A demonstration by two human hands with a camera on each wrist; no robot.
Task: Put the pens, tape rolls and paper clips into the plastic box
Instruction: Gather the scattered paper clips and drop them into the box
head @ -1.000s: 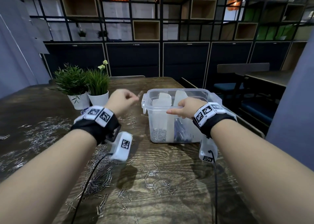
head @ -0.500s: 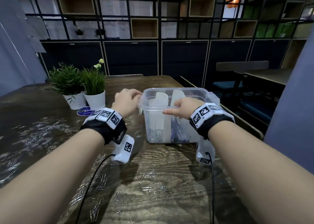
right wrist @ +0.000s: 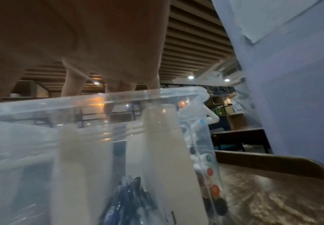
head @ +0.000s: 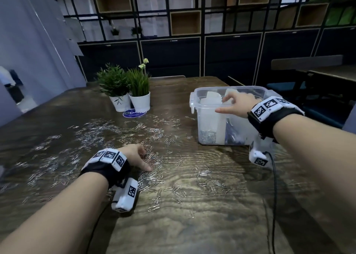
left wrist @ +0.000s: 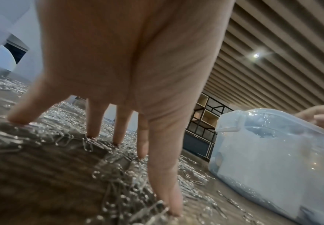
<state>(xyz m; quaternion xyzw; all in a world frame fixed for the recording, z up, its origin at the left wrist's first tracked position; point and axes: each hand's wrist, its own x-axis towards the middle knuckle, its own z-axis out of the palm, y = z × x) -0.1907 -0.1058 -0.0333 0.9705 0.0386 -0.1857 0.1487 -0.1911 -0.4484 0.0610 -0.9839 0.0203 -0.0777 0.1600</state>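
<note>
The clear plastic box with white dividers (head: pixel 210 119) stands at two o'clock on the dark wood-grain table (head: pixel 192 225). A heap of silver paper clips sits in its left compartment (head: pixel 208 137), dark blue pens (right wrist: pixel 130 197) in the middle one, and white items with coloured round ends (right wrist: pixel 207 169) against its right wall; what these are cannot be told.

The right hand (head: pixel 238 104) rests over the box's near rim, fingers loosely spread, gripping nothing. The left hand (head: pixel 134 155), at ten o'clock from the near edge, has its fingers (left wrist: pixel 93 120) splayed straight down, tips touching loose silver paper clips (head: pixel 150 174).

More clips lie scattered from nine to twelve o'clock. Two green plants in white pots (head: pixel 131 99) stand at eleven o'clock beside a blue round sticker (head: pixel 133 113). Nothing lies between the left hand and the box but clips. A black cable (head: pixel 274 186) trails from the right wrist.
</note>
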